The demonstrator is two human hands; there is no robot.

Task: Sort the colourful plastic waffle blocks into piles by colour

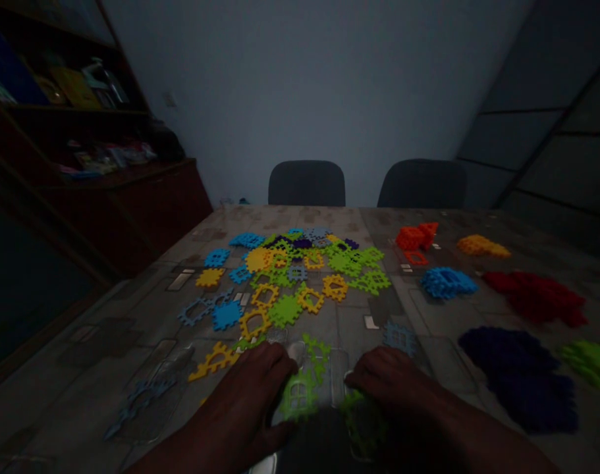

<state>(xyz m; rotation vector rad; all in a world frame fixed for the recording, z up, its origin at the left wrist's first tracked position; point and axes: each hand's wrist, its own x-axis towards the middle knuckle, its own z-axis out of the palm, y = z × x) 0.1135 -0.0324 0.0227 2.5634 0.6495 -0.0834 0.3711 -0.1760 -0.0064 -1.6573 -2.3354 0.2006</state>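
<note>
My left hand [253,388] is at the near edge of the table, its fingers and thumb closed around the left side of a light-green interlocking tile [304,398] with a window cut-out. My right hand [391,378] has its fingertips closed on another green interlocking tile [363,421], which lies in shadow with its lower part hard to make out. Just beyond the left tile is a thin green toothed piece [317,352]. A grey tile [398,337] lies past my right knuckles. Left of my left hand rests a yellow arched piece [215,361].
Loose green, yellow, blue and grey tiles [286,309] spread over the middle of the patterned tabletop [300,217]. Sorted piles stand at right: orange-red [415,237], yellow [482,245], blue [448,282], red [537,296], dark purple [519,375] and green [593,362]. Two chairs [307,183] stand behind.
</note>
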